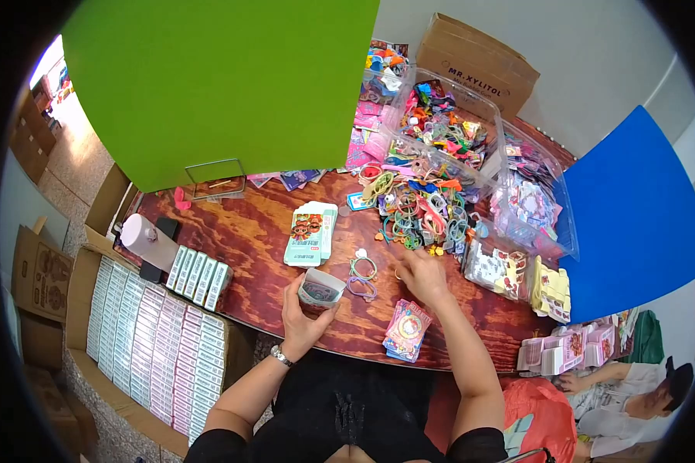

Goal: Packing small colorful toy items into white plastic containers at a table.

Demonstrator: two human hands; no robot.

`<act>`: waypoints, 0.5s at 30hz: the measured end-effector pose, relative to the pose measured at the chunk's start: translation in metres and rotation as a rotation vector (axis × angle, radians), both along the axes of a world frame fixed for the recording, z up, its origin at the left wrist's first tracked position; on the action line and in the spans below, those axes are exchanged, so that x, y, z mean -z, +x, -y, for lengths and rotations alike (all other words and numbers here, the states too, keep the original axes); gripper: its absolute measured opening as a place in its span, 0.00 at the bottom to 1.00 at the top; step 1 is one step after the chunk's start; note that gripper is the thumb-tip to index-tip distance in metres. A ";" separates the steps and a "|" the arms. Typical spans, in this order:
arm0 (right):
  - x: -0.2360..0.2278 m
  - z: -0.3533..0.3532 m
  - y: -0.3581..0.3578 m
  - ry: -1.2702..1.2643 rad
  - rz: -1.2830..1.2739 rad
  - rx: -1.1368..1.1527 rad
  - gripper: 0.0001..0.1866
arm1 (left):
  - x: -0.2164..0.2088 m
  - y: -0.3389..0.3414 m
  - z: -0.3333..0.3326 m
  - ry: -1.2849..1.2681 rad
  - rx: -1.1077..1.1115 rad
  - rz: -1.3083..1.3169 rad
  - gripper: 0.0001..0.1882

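My left hand (306,320) is wrapped round a small open carton (321,293), whose top flaps stand up and whose inside looks dark. My right hand (425,279) reaches to the front edge of a heap of colourful bands and bracelets (428,212). Its fingers are drawn together, and whatever they hold is too small to make out. Between the hands lie a green bracelet with a white charm (363,267) and a purple one (361,288). A stack of printed cards (407,330) sits just below my right hand. Flat mint-coloured cartons (310,234) lie beyond the left one.
Clear plastic tubs (502,139) of trinkets stand at the back right. A green panel (224,85) rises behind the table, and a blue one (633,224) at right. A pink bottle (145,238) and upright cartons (197,278) occupy the left. Another person (629,397) sits at lower right.
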State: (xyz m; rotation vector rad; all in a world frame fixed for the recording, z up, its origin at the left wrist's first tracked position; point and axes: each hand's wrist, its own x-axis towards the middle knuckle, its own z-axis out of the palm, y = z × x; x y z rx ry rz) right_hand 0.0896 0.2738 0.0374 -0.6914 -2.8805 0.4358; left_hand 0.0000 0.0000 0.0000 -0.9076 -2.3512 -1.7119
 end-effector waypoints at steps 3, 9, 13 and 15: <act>0.015 0.007 -0.022 -0.175 -0.103 -0.128 0.18 | -0.001 -0.010 0.000 0.015 0.001 -0.010 0.42; 0.014 0.040 -0.058 -0.111 0.053 -0.079 0.12 | 0.000 -0.002 0.001 -0.017 -0.017 -0.029 0.43; 0.016 0.035 -0.054 -0.172 -0.165 -0.204 0.10 | 0.001 -0.002 0.000 -0.006 -0.012 -0.021 0.44; 0.005 0.036 -0.051 -0.209 -0.221 -0.232 0.09 | 0.002 -0.003 0.002 -0.005 -0.016 -0.012 0.44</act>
